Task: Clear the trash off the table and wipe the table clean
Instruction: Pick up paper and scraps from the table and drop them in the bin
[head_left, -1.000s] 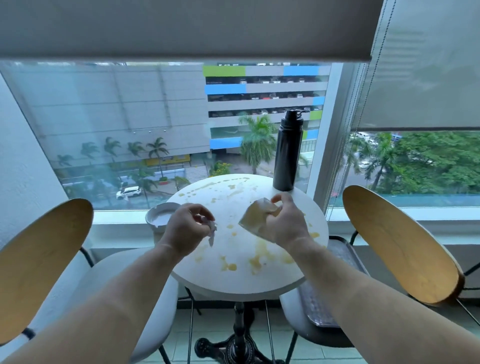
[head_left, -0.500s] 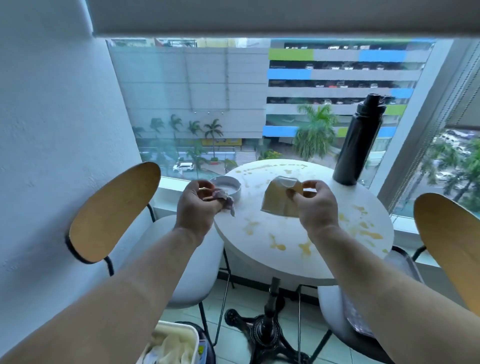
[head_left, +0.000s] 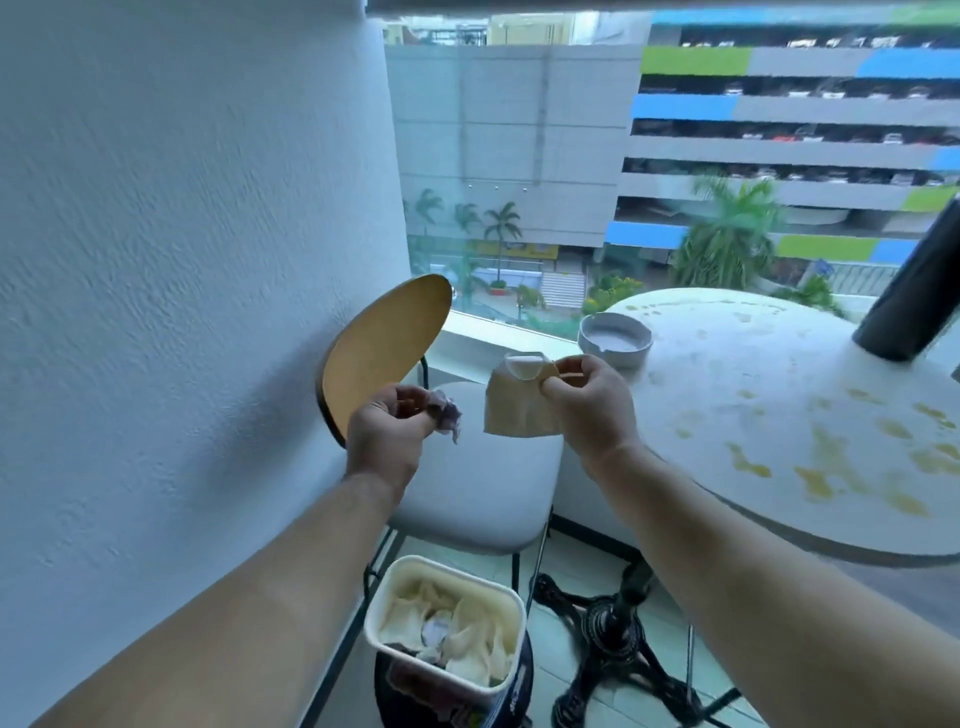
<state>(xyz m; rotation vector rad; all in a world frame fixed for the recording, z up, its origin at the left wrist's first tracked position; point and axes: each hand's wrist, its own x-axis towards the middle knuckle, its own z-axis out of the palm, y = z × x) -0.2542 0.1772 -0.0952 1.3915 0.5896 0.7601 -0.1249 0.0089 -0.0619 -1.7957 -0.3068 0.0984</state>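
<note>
My left hand (head_left: 387, 431) pinches a small crumpled greyish wrapper (head_left: 445, 413) above the chair seat. A flattened brown paper carton (head_left: 514, 402) hangs from my right hand (head_left: 589, 402), which grips its top edge, left of the table. The round white table (head_left: 779, 410) at right carries many yellow-brown stains. On the floor below my hands stands a white-rimmed trash bin (head_left: 447, 629) holding crumpled paper.
A grey ashtray (head_left: 614, 339) sits at the table's left edge, and a black bottle (head_left: 914, 301) stands at its far right. A chair with a wooden back (head_left: 384, 353) and white seat (head_left: 483, 493) is against the white wall. The black cast table base (head_left: 618, 623) is beside the bin.
The view has swung left and down, bringing the trash bin into sight. Both hands have carried the wrapper and the carton off the table, leftward over the chair.
</note>
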